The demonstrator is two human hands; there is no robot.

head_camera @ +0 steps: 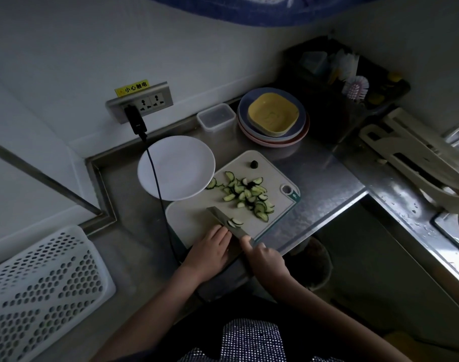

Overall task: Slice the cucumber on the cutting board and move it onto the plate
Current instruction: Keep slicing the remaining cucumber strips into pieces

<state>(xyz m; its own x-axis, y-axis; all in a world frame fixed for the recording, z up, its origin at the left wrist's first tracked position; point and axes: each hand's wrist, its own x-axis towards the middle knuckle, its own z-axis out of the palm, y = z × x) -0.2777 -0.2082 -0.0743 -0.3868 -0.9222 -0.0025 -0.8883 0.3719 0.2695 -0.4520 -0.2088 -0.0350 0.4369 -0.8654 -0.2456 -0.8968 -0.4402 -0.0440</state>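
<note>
A pale cutting board (194,212) lies on the steel counter with a heap of cucumber slices (246,195) spread across its middle. A dark cucumber end (254,164) sits alone near the board's far edge. My right hand (265,259) grips the handle of a knife (223,220), index finger along the blade's back. Two fresh slices (235,222) lean against the blade. My left hand (212,249) rests curled on the board just left of the blade; whatever cucumber is under it is hidden. A white plate (176,167) stands bare, touching the board's far left corner.
A black cable (158,184) runs from the wall socket (145,101) across the plate's rim and the board's left side. Stacked plates with a yellow dish (272,117) and a clear lidded box (216,117) stand behind. A perforated white basket (43,286) sits left, a sink (453,223) right.
</note>
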